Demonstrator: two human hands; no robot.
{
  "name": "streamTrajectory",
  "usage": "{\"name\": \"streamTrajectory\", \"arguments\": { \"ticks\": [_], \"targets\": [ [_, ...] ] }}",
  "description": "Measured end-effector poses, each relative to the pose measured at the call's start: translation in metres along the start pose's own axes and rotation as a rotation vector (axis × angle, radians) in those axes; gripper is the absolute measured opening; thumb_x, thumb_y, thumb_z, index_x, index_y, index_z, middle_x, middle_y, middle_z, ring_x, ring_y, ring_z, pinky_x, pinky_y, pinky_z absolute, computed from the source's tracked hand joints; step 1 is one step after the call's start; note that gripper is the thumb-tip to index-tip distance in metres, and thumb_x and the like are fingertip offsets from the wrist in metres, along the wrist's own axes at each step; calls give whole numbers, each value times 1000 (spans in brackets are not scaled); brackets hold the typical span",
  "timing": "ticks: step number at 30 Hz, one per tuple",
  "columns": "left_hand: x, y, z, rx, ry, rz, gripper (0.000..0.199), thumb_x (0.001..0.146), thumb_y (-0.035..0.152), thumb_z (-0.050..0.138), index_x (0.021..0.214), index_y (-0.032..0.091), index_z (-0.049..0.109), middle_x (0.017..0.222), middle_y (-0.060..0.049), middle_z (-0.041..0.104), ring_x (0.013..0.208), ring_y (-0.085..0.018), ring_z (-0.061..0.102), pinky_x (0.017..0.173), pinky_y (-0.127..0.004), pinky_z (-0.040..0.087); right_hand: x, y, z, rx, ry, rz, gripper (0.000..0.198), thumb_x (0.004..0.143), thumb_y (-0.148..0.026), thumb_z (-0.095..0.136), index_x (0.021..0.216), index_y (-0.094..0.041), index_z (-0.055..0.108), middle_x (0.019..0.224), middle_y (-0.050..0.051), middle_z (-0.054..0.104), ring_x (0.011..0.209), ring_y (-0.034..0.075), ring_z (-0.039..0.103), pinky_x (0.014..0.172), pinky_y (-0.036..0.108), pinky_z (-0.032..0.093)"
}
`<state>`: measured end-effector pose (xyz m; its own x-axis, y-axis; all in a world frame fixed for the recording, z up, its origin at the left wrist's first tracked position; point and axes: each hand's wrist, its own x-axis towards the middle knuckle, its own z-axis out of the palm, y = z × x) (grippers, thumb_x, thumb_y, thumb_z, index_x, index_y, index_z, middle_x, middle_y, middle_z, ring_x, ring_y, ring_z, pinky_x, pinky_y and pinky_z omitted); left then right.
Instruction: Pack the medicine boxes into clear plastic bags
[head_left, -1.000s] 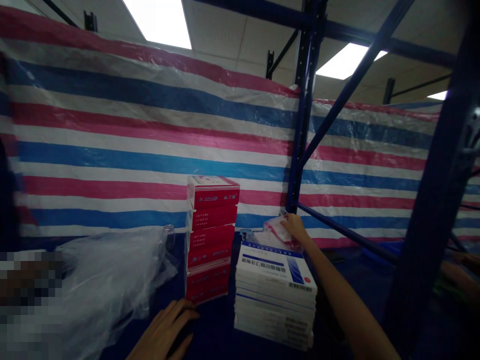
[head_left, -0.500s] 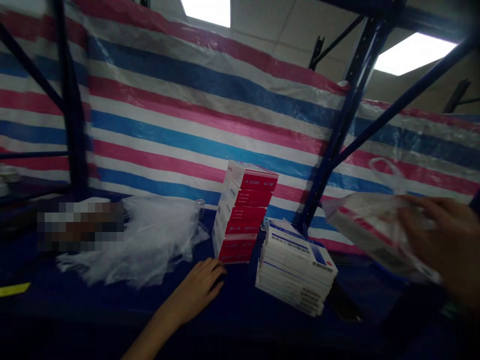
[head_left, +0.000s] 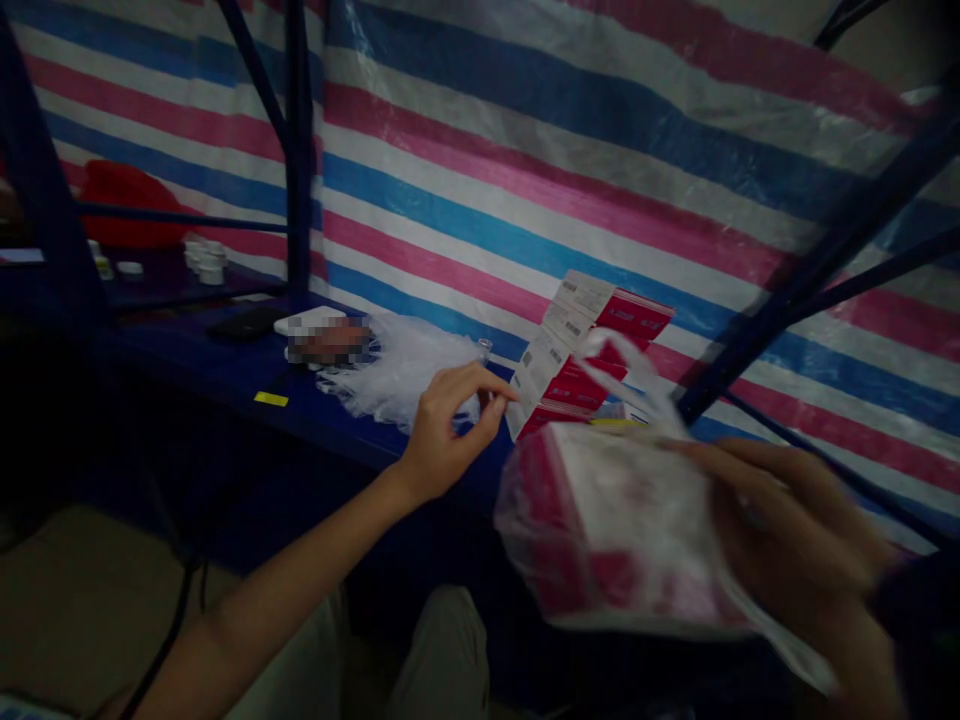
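My right hand (head_left: 795,540) grips a see-through plastic bag (head_left: 637,530) by its upper right side. Red-and-white boxes show through the film, and a loop handle stands up from the bag. My left hand (head_left: 454,430) is held over the table edge with thumb and index finger stretched out and a small gap between them. Its fingertips are close to the lower left edge of a stack of red-and-white boxes (head_left: 559,355); whether they touch it I cannot tell. The bag partly hides the stack's lower right side.
A heap of thin clear plastic bags (head_left: 409,370) lies left of the stack. A yellow slip (head_left: 271,398) rests on the blue table (head_left: 202,370). White small containers (head_left: 205,260) stand farther left. Blue rack posts (head_left: 298,150) frame a striped sheet (head_left: 480,190).
The view has swung left and down. My right hand has brought the bag in from the right to before the box stack. My left hand has lifted off the table, fingers bent differently.
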<state>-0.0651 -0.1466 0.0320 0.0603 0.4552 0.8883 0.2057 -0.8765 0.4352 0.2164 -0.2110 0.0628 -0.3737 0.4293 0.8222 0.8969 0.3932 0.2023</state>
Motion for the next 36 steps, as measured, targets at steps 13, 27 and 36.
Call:
{"name": "streamTrajectory", "arguments": {
  "ticks": [13, 27, 36],
  "targets": [
    [-3, -74, -9, 559, -444, -195, 31, 78, 44, 57, 94, 18, 58, 87, -2, 62, 85, -18, 54, 73, -29, 35, 51, -64, 189, 676, -156, -203, 26, 88, -21, 43, 111, -19, 56, 88, 6, 56, 82, 15, 55, 70, 28, 49],
    [12, -85, -30, 423, -365, -282, 33, 74, 42, 61, 100, 21, 61, 91, -1, 65, 82, -17, 55, 75, -30, 37, 47, -46, 179, 573, -174, 78, 36, 83, -32, 52, 118, -25, 52, 110, 5, 58, 102, 21, 52, 88, 39, 39],
    [14, -93, -43, 440, 38, -316, 17, 72, 37, 63, 71, 20, 65, 69, 1, 64, 63, -15, 49, 67, -29, 36, 37, -38, 172, 785, 148, 613, 28, 80, -41, 53, 82, -15, 64, 77, 6, 66, 73, 20, 59, 68, 30, 45]
  ]
}}
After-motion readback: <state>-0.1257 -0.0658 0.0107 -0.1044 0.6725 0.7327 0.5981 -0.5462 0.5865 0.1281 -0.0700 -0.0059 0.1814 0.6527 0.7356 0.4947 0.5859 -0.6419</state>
